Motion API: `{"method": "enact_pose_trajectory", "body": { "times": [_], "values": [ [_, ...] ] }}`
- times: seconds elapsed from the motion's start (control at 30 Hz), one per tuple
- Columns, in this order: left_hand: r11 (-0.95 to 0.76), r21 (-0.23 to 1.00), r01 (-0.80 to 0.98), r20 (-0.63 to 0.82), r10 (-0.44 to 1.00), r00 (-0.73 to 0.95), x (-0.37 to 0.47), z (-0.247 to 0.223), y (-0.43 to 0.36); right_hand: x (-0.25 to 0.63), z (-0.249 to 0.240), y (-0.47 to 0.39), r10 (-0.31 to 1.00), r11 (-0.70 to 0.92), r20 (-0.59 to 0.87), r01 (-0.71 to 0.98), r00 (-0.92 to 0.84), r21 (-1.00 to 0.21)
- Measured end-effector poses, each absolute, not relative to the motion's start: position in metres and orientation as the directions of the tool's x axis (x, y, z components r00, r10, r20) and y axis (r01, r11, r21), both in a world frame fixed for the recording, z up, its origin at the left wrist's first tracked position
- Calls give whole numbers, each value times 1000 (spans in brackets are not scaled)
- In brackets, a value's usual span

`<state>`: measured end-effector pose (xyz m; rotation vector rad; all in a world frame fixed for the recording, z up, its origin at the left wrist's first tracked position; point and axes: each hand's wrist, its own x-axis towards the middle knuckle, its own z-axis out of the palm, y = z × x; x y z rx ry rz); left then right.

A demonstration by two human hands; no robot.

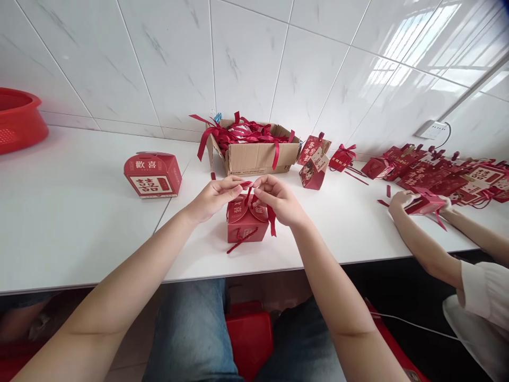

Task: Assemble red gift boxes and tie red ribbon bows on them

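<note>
A small red gift box [246,232] with gold lettering stands upright on the white table in front of me. Above its lid, my left hand [217,196] pinches a dark red ribbon [248,193] between thumb and fingers. On the other side my right hand [278,199] also pinches the ribbon, fingertips close to those of the left. One ribbon tail hangs down at the box's right side. A twisted red cord lies across the box's front and reaches the table.
Another red box [153,176] stands at the left. Behind my hands, a cardboard carton [262,158] overflows with red ribbons. Several finished-looking boxes [429,170] crowd the right, where a co-worker's hands [401,201] hold one. A red plastic basket [19,124] sits far left.
</note>
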<state>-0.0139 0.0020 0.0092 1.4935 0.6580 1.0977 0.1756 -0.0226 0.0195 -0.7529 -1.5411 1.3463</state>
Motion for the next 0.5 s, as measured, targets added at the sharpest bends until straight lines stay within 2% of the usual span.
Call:
{"method": "enact_pose_trajectory", "body": {
  "times": [0.1,0.2,0.3,0.37,0.4,0.43,0.5],
  "values": [
    [-216,972,-97,236,857,459,-14,20,4,178,24,-22,904,216,238,-102,-354,-971],
    [-288,955,65,238,880,411,-27,35,5,194,30,-22,932,286,249,115,-262,-951],
    [-456,807,375,431,889,152,-54,44,1,222,35,-31,902,367,429,438,47,-821],
    [-470,701,536,575,818,-34,-76,42,-7,239,33,-45,818,345,519,511,247,-787],
    [-436,712,550,570,817,-89,-85,39,-13,245,31,-53,837,314,477,477,269,-821],
    [-383,768,513,494,864,-96,-92,34,-20,248,26,-62,904,269,373,401,207,-875],
    [-288,889,356,276,957,84,-98,20,-35,248,12,-76,989,93,63,228,-134,-969]
  ]
}}
